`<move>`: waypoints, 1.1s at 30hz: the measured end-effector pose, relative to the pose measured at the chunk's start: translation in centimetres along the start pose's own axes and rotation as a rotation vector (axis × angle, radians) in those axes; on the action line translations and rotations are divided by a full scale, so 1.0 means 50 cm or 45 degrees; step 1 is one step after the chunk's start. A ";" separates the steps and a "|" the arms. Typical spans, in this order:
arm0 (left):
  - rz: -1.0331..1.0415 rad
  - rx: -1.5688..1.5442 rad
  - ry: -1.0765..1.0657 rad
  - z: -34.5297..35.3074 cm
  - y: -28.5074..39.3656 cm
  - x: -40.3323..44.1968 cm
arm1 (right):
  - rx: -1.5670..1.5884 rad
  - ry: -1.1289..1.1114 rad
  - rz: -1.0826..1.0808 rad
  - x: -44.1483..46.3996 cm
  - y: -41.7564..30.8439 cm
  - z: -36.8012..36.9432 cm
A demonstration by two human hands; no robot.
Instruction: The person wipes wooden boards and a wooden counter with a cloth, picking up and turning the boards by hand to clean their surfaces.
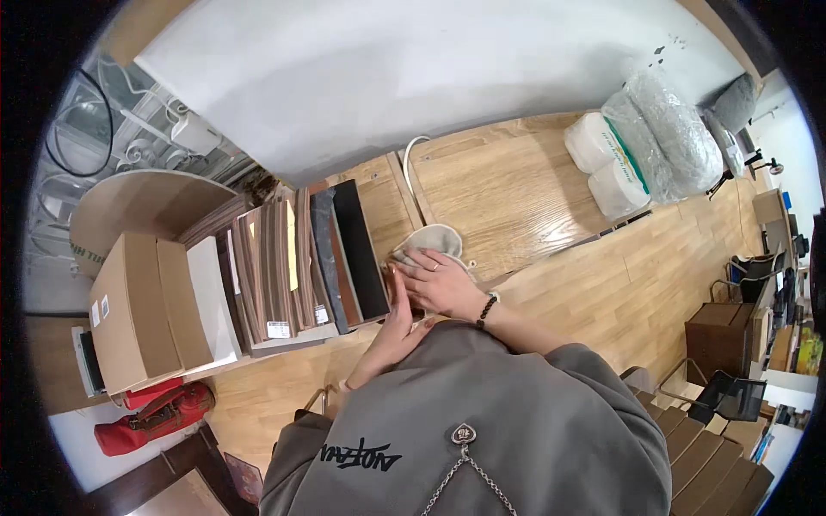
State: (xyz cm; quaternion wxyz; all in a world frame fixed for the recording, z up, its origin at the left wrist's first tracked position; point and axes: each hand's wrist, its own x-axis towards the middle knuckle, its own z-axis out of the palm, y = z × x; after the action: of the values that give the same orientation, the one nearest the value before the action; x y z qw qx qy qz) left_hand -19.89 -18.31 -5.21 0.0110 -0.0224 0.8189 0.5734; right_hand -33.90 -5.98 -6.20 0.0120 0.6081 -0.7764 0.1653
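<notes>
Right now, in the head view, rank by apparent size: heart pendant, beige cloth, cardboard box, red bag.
1. Cardboard box
2. Red bag
3. Beige cloth, visible part only; the right hand covers some of it
4. Heart pendant, clearly smallest

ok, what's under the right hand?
Under the right hand: a beige cloth-like item, its rounded far end showing. The part beneath the hand, and anything below the item, is covered.
</notes>
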 end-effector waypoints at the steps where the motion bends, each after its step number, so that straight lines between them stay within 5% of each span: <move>1: -0.025 0.057 0.003 0.007 0.001 -0.005 | 0.032 0.031 -0.023 -0.007 0.026 -0.020; 3: -0.083 0.169 0.008 0.022 0.005 -0.002 | 0.103 0.091 -0.069 -0.027 0.077 -0.057; 7: -0.066 0.301 0.048 0.040 0.051 0.035 | -0.433 0.206 0.440 -0.120 0.310 -0.125; 9: -0.044 0.285 0.080 0.054 0.071 0.053 | -0.195 0.369 0.789 -0.168 0.412 -0.126; 12: 0.034 0.247 0.137 0.075 0.100 0.110 | -0.463 0.319 0.828 -0.141 0.376 -0.109; 16: 0.118 0.143 0.137 0.111 0.148 0.214 | -0.067 0.110 0.136 -0.145 0.237 -0.103; 21: 0.301 0.090 0.240 0.156 0.225 0.381 | -0.023 0.261 0.151 -0.209 0.331 -0.155; 23: 0.265 0.244 0.217 0.174 0.229 0.450 | -0.124 0.390 0.613 -0.229 0.379 -0.161; 25: -0.020 -0.379 0.148 0.228 0.256 0.525 | -0.172 0.456 0.854 -0.245 0.387 -0.172; 28: -0.230 -0.212 -0.156 0.317 0.257 0.666 | -0.133 0.001 0.718 -0.244 0.335 -0.176; 33: -0.520 0.016 -0.437 0.383 0.268 0.809 | 0.051 0.304 0.219 -0.306 0.377 -0.183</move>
State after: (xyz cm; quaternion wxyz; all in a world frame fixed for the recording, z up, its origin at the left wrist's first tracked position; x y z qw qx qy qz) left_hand -61.07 3.28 -0.95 0.2654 -0.0895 0.7872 0.5494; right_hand -49.50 14.76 -5.46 0.0781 0.5154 -0.8152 0.2525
